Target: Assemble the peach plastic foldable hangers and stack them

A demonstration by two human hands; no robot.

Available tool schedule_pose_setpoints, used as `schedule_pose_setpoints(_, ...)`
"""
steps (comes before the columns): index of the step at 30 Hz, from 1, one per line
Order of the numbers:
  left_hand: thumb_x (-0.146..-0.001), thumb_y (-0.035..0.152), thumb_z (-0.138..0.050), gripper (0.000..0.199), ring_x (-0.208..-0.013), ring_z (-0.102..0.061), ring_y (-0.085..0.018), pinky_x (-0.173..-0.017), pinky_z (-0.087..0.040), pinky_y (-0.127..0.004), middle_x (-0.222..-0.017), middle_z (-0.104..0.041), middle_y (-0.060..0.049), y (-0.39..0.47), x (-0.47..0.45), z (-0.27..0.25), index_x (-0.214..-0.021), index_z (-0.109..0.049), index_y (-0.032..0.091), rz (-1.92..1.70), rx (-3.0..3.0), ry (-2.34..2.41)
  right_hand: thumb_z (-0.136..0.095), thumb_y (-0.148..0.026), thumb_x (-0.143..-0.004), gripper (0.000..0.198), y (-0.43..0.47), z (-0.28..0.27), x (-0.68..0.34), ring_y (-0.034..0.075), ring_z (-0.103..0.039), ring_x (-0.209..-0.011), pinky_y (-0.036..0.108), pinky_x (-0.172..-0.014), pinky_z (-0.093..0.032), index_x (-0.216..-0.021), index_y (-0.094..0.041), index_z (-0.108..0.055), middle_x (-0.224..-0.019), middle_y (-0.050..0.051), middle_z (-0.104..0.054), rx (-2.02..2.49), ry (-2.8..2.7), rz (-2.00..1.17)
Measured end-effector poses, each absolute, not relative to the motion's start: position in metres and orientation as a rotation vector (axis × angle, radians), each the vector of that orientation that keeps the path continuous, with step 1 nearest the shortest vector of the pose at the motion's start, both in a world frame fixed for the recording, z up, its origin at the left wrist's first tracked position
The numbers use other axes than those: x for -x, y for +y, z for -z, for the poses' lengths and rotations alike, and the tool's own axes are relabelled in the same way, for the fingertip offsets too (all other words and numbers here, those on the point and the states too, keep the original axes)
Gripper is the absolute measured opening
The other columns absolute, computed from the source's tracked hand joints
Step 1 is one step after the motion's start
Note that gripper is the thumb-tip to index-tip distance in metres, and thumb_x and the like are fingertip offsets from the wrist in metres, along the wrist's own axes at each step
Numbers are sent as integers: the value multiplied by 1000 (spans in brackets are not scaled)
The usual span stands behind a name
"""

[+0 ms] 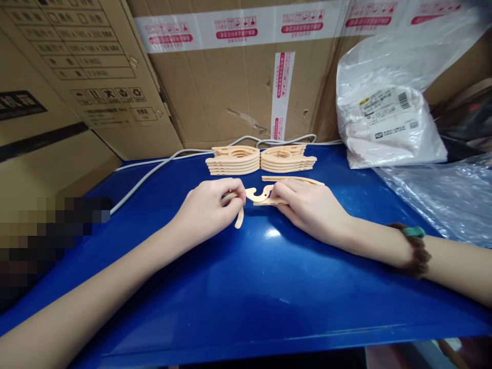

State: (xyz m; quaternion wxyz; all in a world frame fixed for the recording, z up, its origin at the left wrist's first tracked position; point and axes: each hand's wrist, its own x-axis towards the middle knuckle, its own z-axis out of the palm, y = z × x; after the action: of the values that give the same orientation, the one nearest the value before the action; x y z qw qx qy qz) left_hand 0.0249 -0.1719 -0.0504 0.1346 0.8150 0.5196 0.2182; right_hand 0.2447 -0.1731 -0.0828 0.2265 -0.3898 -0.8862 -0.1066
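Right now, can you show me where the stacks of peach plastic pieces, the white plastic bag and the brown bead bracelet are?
Stacks of peach plastic pieces (pixel 261 160): head view, top of the two piles.
White plastic bag (pixel 388 133): head view, its labelled front.
Brown bead bracelet (pixel 417 253): head view, beads on the right wrist.

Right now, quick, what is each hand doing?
Left hand: closed on a curved peach plastic piece.
Right hand: closed on a hooked peach plastic piece.

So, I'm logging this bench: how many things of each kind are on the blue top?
Stacks of peach plastic pieces: 2
Loose peach pieces: 3, hook piece in left hand, piece under right hand, strip
White cables: 2
Plastic bags: 2
Total: 9
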Motion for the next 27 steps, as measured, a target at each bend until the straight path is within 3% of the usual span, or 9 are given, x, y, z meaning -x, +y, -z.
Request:
schedule_pose_setpoints(2, -82, 30, -50, 17, -52, -44, -11, -52, -29, -24, -58, -55, 7, -174, -27, 50, -70, -58, 22, -611, -2369, 1528, -45, -19, -94, 12, -173, 83, -245, 20, -64, -82, 28, -67, -41, -88, -19, -55, -89, 5, -69, 1070, -2441, 340)
schedule_pose_setpoints(7, -85, 56, -52, 51, -52, -39, -11, -52, -23, -26, -51, -47, 5, -175, -26, 52, -53, -37, 19, -538, -2425, 1612, -47, -22, -95, 11, -173, 84, -245, 18, -64, -78, 27, -65, -38, -89, -19, -56, -87, 4, -68, 1072, -2494, 290)
schedule_pose_setpoints(12, -85, 41, -53, 36, -52, -41, -11, -53, -23, -25, -54, -51, 5, -172, -23, 54, -60, -39, 20, -509, -2486, 1606, -45, -47, -97, 31, -175, 82, -244, 18, -65, -78, 28, -68, -40, -94, -19, -58, -84, 3, -68, 1061, -2517, 109)
schedule_pose_setpoints(16, -85, 31, -49, 8, -59, -55, -14, -55, -28, -24, -65, -64, 7, -173, -23, 54, -83, -51, 23, -455, -2489, 1568, -28, -42, -103, 38, -175, 81, -242, 19, -66, -85, 29, -72, -42, -101, -19, -58, -90, 5, -70, 1050, -2519, -6)
schedule_pose_setpoints(20, -87, 27, -45, 15, -65, -61, -16, -57, -30, -24, -70, -67, 6, -174, -25, 54, -99, -53, 25, -371, -2513, 1508, -30, -38, -103, 34, -173, 82, -243, 20, -67, -83, 30, -72, -43, -99, -17, -57, -91, 5, -71, 980, -2583, -29)
schedule_pose_setpoints(27, -91, 24, -36, 25, -73, -59, -17, -62, -32, -26, -84, -67, 3, -174, -23, 53, -101, -59, 27, -504, -2516, 1613, -36, -36, -102, 29, -177, 83, -244, 18, -70, -72, 27, -54, -40, -95, -16, -56, -91, 3, -73, 793, -2627, 98)
